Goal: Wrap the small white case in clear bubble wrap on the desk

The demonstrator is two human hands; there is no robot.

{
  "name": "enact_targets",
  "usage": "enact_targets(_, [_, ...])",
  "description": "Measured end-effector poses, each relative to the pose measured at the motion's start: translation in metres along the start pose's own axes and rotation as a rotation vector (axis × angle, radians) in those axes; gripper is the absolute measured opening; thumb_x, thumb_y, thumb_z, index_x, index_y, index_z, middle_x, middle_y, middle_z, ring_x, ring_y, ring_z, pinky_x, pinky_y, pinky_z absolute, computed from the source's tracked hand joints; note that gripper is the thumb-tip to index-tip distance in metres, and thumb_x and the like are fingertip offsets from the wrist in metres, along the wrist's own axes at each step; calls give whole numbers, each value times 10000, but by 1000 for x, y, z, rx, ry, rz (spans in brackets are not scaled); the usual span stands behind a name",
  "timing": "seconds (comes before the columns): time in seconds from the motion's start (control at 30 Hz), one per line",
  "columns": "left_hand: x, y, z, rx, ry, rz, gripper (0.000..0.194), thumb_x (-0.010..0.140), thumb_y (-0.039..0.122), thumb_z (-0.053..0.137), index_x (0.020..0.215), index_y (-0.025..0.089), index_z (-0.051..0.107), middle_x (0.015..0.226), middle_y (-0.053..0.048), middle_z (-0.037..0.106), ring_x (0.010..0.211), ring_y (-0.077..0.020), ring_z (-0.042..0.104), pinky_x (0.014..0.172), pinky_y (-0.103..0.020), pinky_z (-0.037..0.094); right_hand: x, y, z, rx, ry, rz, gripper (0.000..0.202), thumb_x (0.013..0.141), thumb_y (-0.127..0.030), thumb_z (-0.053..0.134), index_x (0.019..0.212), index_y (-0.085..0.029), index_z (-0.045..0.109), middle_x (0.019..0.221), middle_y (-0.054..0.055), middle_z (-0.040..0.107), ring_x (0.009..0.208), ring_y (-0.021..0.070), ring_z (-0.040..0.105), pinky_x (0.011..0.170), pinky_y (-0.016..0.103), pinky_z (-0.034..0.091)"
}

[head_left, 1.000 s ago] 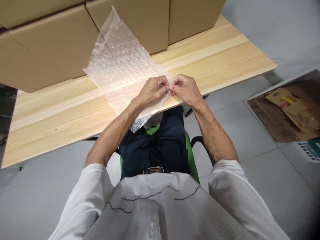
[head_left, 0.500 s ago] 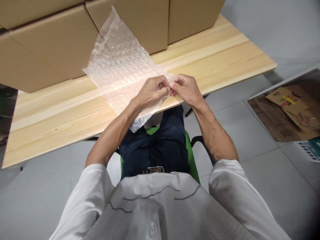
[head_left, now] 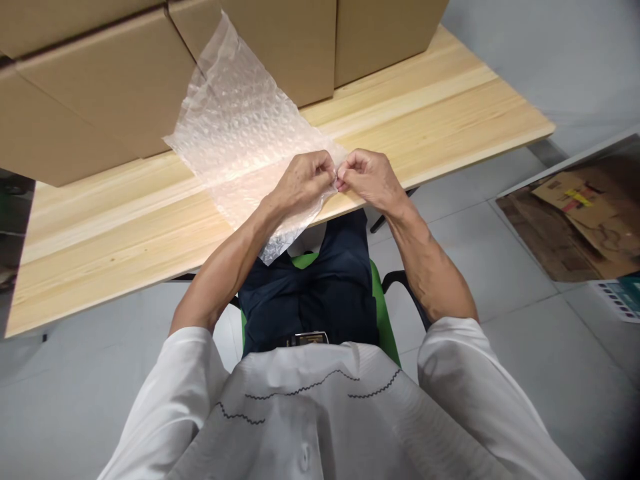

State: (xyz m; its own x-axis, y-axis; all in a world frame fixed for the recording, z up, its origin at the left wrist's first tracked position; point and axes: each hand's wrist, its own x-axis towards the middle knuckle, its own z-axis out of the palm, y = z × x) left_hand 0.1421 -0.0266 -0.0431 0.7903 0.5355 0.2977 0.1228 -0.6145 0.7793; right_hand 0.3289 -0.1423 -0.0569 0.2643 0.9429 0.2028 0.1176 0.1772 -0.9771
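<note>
A clear sheet of bubble wrap (head_left: pixel 245 113) spreads over the wooden table (head_left: pixel 425 107), its far corner rising against the cardboard boxes. One lower corner hangs past the table's front edge, above my lap. My left hand (head_left: pixel 306 177) lies over the sheet's right part, thumb and fingertips pinched on its edge. Close beside it, my right hand (head_left: pixel 371 177) pinches the same edge at the right corner. The fingertips of both hands nearly touch, and the bit of film between them is too small to make out clearly.
Several large cardboard boxes (head_left: pixel 105 93) line the back of the table. I sit on a green chair (head_left: pixel 384 320), close to the table's front edge. On the right, flattened brown cardboard (head_left: pixel 575 213) lies low down, near a printed sheet (head_left: pixel 620 298) on the tiled floor.
My fingertips have shifted slightly along the bubble wrap's edge, the left fingers closing tighter. The sheet, boxes and arms are almost unchanged.
</note>
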Motion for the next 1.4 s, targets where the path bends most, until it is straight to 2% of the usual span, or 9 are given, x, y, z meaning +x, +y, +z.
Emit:
enact_targets(0.17, [0,0,0,-29,13,-2,93,993,246,722,903,224,717,859,-21,742,862,-217,686,809,-377,528,-1,-5,2,3,27,15,285,998,-181,894,787,-267,722,758,-42,773,715,128,765,740,269,690])
enact_targets(0.33, [0,-1,1,-52,21,-9,147,1008,298,755,891,226,704,837,-13,720,866,-210,682,818,-372,538,-2,-5,4,-32,46,-36,257,1016,-279,882,808,-279,732,747,-49,761,710,145,748,742,304,685])
enact_targets(0.53, [-1,-4,0,-116,24,6,199,1043,365,784,929,236,684,871,-29,723,891,-217,696,852,-399,596,-5,1,2,-205,38,-123,259,1003,-384,895,809,-277,761,729,-48,757,712,165,725,745,316,620])
enact_targets(0.77, [0,-9,1,-146,20,-8,177,1041,328,797,936,236,688,879,-32,734,906,-239,728,845,-420,609,-2,0,-1,-156,-18,-78,404,968,-588,982,820,-282,764,745,-27,774,723,186,741,763,341,653])
enact_targets(1.0, [1,-8,-2,-132,-1,-22,226,1101,342,785,943,239,660,869,-15,736,850,-190,674,825,-409,583,0,0,-1,-123,-14,-44,294,991,-440,946,823,-283,764,736,-25,766,749,188,757,748,326,672])
enact_targets(1.17, [1,-8,-2,-148,-12,0,180,1078,324,790,957,245,684,888,-29,742,945,-250,754,885,-454,635,-1,-4,3,-107,-9,-20,292,977,-348,957,799,-281,736,691,-46,734,691,165,726,718,307,653])
enact_targets(1.3, [1,-6,-3,-117,-7,-25,190,1073,330,789,949,246,672,902,-32,740,935,-246,741,882,-453,626,-1,-7,6,-103,16,35,283,974,-225,910,777,-289,718,663,-61,688,653,160,701,715,320,644])
enact_targets(1.4, [1,-3,-4,-93,-12,-32,211,1085,342,780,943,247,656,900,-28,735,952,-246,737,876,-438,604,-1,-6,8,-118,25,40,275,956,-212,896,778,-298,705,644,-61,675,664,175,712,710,332,648])
